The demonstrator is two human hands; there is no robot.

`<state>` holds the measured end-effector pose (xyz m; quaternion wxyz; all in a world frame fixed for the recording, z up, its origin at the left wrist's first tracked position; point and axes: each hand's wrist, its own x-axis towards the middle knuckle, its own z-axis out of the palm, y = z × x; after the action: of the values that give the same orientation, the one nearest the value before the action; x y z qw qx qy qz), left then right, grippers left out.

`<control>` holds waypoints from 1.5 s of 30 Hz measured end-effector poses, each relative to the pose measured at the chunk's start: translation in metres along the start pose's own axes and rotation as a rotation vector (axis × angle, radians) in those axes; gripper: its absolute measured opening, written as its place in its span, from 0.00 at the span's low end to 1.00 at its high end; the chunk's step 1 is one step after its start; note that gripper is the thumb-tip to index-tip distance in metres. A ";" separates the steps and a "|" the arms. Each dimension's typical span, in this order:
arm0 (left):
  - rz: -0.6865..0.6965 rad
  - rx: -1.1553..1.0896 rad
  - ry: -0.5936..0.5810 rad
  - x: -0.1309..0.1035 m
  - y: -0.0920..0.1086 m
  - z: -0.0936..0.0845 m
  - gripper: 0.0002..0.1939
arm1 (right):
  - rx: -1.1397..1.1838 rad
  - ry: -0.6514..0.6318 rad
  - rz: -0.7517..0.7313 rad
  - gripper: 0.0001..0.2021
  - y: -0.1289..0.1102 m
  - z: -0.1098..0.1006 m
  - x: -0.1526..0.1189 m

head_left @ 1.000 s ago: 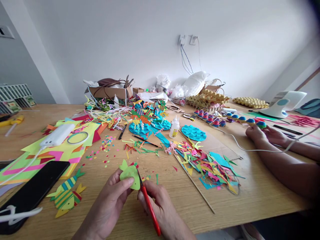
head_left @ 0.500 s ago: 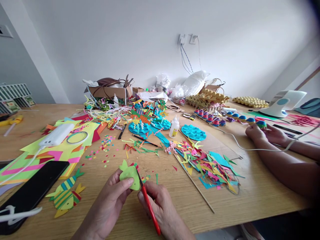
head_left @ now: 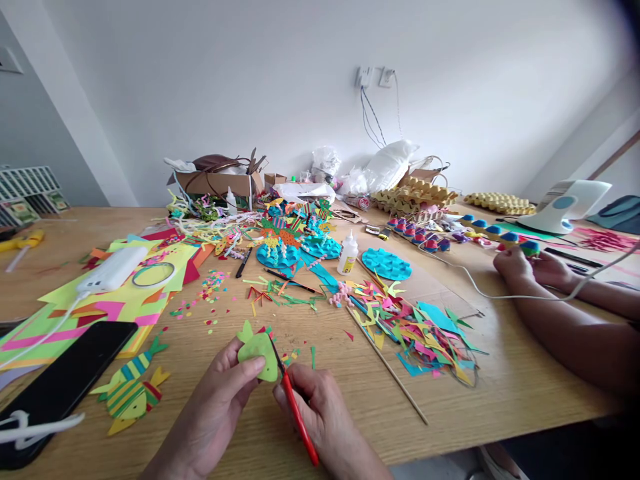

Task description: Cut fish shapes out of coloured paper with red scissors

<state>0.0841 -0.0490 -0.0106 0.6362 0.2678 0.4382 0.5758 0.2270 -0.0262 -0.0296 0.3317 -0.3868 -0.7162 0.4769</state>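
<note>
Near the front of the table, my left hand (head_left: pixel 227 383) pinches a light green paper fish (head_left: pixel 259 355) between thumb and fingers. Its tail points up and away from me. My right hand (head_left: pixel 320 407) grips red-handled scissors (head_left: pixel 299 415), whose dark blades lie along the right edge of the fish. Whether the blades are parted is hard to make out. Small red and green paper bits show just behind the fish. To the left lie finished-looking striped paper fish (head_left: pixel 131 400), yellow and green with red and blue bands.
A black phone (head_left: pixel 65 393) and a white power bank (head_left: pixel 113 269) lie left by coloured paper sheets (head_left: pixel 175 263). Paper scraps (head_left: pixel 425 333), a thin stick (head_left: pixel 390 367) and a glue bottle (head_left: pixel 348 255) are right of centre. Another person's hands (head_left: pixel 525 267) hold a painted egg-carton strip (head_left: pixel 493 230).
The scissors and the green fish have barely shifted in my hands. At the right, the other person's painted strip has tilted and moved slightly.
</note>
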 end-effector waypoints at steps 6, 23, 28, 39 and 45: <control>-0.011 0.037 -0.045 -0.001 0.001 -0.001 0.05 | -0.030 -0.066 0.007 0.14 -0.001 -0.005 -0.001; -0.021 0.077 -0.106 0.000 -0.001 0.003 0.04 | 0.014 -0.043 -0.008 0.15 0.003 -0.007 -0.003; -0.032 0.108 -0.105 0.000 0.002 0.000 0.06 | -0.006 -0.063 -0.029 0.17 0.004 -0.009 -0.004; -0.057 0.095 -0.025 -0.005 0.003 -0.007 0.07 | -0.068 -0.081 -0.030 0.17 0.005 -0.008 -0.007; -0.051 0.094 -0.030 -0.006 0.005 -0.008 0.06 | -0.101 -0.106 -0.023 0.15 0.006 -0.009 -0.007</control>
<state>0.0751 -0.0552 -0.0091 0.6438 0.2950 0.4616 0.5342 0.2394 -0.0270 -0.0334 0.2787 -0.3691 -0.7603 0.4560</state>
